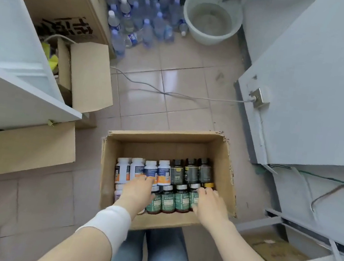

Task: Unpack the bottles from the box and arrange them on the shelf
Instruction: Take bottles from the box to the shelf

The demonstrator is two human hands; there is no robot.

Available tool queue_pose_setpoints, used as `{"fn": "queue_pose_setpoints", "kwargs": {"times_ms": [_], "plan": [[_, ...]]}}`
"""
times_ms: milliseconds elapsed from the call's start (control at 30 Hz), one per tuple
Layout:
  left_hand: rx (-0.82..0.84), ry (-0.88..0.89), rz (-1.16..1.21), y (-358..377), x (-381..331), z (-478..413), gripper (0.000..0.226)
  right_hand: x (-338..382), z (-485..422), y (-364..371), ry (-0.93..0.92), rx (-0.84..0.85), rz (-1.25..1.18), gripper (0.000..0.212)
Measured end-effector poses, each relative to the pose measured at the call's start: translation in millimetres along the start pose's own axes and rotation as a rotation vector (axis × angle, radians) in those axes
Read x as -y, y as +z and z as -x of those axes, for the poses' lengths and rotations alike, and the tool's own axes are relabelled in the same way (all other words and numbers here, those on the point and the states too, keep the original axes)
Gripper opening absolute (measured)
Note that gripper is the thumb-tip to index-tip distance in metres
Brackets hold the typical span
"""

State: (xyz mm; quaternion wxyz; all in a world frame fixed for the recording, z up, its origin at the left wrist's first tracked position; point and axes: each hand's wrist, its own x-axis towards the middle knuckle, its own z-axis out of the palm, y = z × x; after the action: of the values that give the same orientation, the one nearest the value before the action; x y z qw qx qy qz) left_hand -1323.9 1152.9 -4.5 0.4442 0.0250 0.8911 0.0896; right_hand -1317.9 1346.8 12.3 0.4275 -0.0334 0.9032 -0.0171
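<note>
a person reaches with both hands into an open cardboard box (165, 137) on the tiled floor (179, 114). small bottles stand packed upright in it: white bottles (150, 171) at the far left, dark bottles (191, 172) at the far right, and green-labelled bottles (168, 200) in the row nearest the person. the left hand (137, 188) lies where the white row meets the green row, fingers stretched out flat on the tops and gripping nothing. the right hand (209, 203) hovers at the right end of the green row, fingers spread and slack, with no bottle visibly held. the white shelf (18, 92) stands to the left, apart from the box. the bottles look stiff, smooth-sided and light enough for one hand each. packed this tightly, each is probably best pinched at the cap and shoulder from above, drawn straight up, then gripped round the body. the dark ones may be glass and could break on the tile.
</note>
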Motion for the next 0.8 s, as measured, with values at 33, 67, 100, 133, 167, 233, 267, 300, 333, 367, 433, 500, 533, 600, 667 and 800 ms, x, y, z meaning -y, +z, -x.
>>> {"fn": "queue_pose_setpoints", "kwargs": {"times_ms": [33,67,100,133,167,233,267,300,333,367,433,500,533,600,667,800], "plan": [[-0.013,-0.007,0.029,2,-3,-20,0.045,-7,-24,-2,0.002,-0.016,-0.001,0.051],[-0.027,-0.010,0.056,5,-6,-40,0.047,-14,-46,-3,-0.004,-0.028,-0.005,0.055],[-0.060,-0.001,0.081,8,-9,-58,0.050,-19,-66,-3,-0.018,-0.045,-0.012,0.060],[-0.104,0.019,0.085,9,-12,-75,0.053,-22,-85,-3,-0.037,-0.070,-0.010,0.065],[-0.141,0.045,0.077,10,-15,-90,0.056,-25,-103,-4,-0.064,-0.084,0.012,0.070],[-0.167,0.077,0.075,15,-21,-117,0.059,-29,-135,-1,-0.110,-0.080,0.079,0.077],[-0.163,0.087,0.076,17,-23,-127,0.059,-31,-146,0,-0.124,-0.066,0.106,0.079],[-0.147,0.091,0.076,21,-25,-135,0.058,-33,-155,2,-0.134,-0.039,0.121,0.079],[-0.124,0.095,0.074,23,-26,-141,0.056,-34,-162,3,-0.145,0.002,0.125,0.078],[-0.102,0.101,0.073,26,-27,-146,0.053,-35,-167,3,-0.158,0.042,0.118,0.077],[-0.078,0.105,0.103,31,-28,-153,0.049,-38,-175,3,-0.173,0.100,0.069,0.076],[-0.092,0.094,0.182,34,-29,-155,0.045,-41,-181,0,-0.170,0.146,-0.008,0.076],[-0.115,0.087,0.236,35,-29,-155,0.043,-43,-182,-1,-0.161,0.162,-0.060,0.075],[-0.175,0.077,0.341,35,-30,-153,0.040,-47,-183,-3,-0.150,0.164,-0.177,0.072],[-0.236,0.080,0.411,34,-31,-149,0.037,-50,-179,-2,-0.152,0.130,-0.287,0.069],[-0.343,0.152,0.452,29,-31,-131,0.035,-54,-163,2,-0.124,0.057,-0.501,0.068]]}}
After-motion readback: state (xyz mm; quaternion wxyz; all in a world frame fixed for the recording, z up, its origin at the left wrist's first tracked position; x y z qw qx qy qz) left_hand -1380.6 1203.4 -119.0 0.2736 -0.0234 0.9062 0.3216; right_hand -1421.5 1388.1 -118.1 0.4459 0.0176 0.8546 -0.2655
